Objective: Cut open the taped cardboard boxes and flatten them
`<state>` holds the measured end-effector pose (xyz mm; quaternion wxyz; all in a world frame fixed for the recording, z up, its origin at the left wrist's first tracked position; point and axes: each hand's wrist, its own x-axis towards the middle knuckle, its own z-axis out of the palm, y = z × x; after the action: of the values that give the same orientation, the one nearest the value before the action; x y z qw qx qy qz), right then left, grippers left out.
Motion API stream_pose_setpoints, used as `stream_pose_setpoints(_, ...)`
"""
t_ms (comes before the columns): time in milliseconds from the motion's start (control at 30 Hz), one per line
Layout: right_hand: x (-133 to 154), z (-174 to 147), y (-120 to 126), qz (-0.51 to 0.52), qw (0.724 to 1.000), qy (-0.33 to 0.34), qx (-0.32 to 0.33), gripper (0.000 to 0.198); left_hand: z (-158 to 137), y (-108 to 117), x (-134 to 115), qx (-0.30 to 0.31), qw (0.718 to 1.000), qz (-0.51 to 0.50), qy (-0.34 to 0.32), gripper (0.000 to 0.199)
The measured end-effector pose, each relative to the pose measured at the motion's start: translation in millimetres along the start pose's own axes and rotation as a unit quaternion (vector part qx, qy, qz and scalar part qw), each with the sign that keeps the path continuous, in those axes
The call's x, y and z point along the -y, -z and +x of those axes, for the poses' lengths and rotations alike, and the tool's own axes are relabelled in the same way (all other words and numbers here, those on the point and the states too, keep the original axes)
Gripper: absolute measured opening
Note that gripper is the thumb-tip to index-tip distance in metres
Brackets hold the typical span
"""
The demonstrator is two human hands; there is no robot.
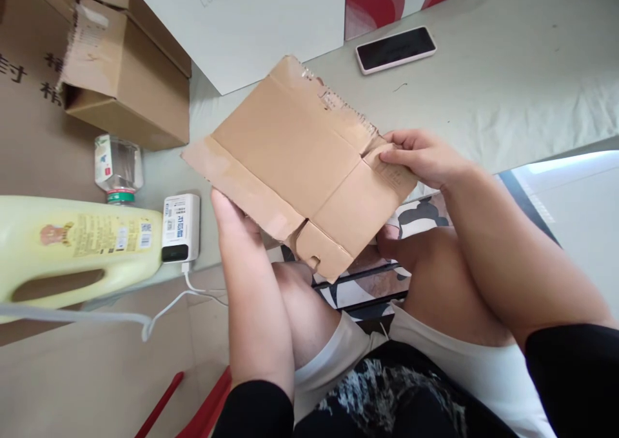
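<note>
A flattened piece of brown cardboard, creased with fold lines and ragged along its far edge, is held tilted above my lap. My right hand pinches its right corner, thumb on top and fingers curled behind. Under the lower left edge sits my left hand, its fingers mostly hidden behind the sheet as it supports that side. A small flap with a notch hangs at the near end of the cardboard.
An open cardboard box stands at the far left. Near it are a clear plastic bottle, a yellow jug and a white power bank with a cable. A phone lies beside a white box.
</note>
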<state>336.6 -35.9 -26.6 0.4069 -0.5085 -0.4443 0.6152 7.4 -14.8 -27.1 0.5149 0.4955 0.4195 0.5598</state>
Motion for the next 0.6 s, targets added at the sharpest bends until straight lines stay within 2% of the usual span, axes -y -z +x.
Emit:
stream_pose_setpoints(100, -1.3, 1.8, -4.4, -0.012, 0.999, 0.01, -0.04, 0.024, 4.7, 3.3, 1.5, -0.027, 0.995, -0.098, 0.021, 0.054)
stream_pose_setpoints(167, 0.9, 2.3, -7.0, 0.001, 0.998, 0.014, -0.068, 0.023, 6.6, 5.6, 3.6, -0.038, 0.994, -0.093, 0.037, 0.044)
stream_pose_setpoints(267, 7.2, 1.3, -8.5, 0.082, 0.99, 0.051, -0.103, 0.028, 10.8, 11.4, 9.6, -0.081, 0.992, -0.089, 0.041, 0.037)
stream_pose_setpoints(333, 10.3, -0.5, -9.2, 0.125, 0.986, 0.082, -0.077, 0.038, 13.2, 14.1, 12.7, -0.102, 0.989, -0.111, 0.013, 0.037)
stream_pose_setpoints(433, 9.8, -5.2, -14.9, 0.118, 0.99, 0.077, -0.016, 0.05, 11.8, 9.5, 11.0, -0.11, 0.986, -0.127, 0.006, 0.038)
stream_pose_setpoints(533, 5.9, -12.2, -27.9, 0.096, 0.994, 0.052, -0.03, 0.05, 5.0, -5.4, 0.9, -0.122, 0.983, -0.128, 0.052, 0.036)
stream_pose_setpoints(600, 4.5, -16.1, -36.7, 0.105, 0.992, 0.042, -0.052, 0.049, 1.1, -15.1, -7.8, -0.162, 0.974, -0.155, 0.042, 0.031)
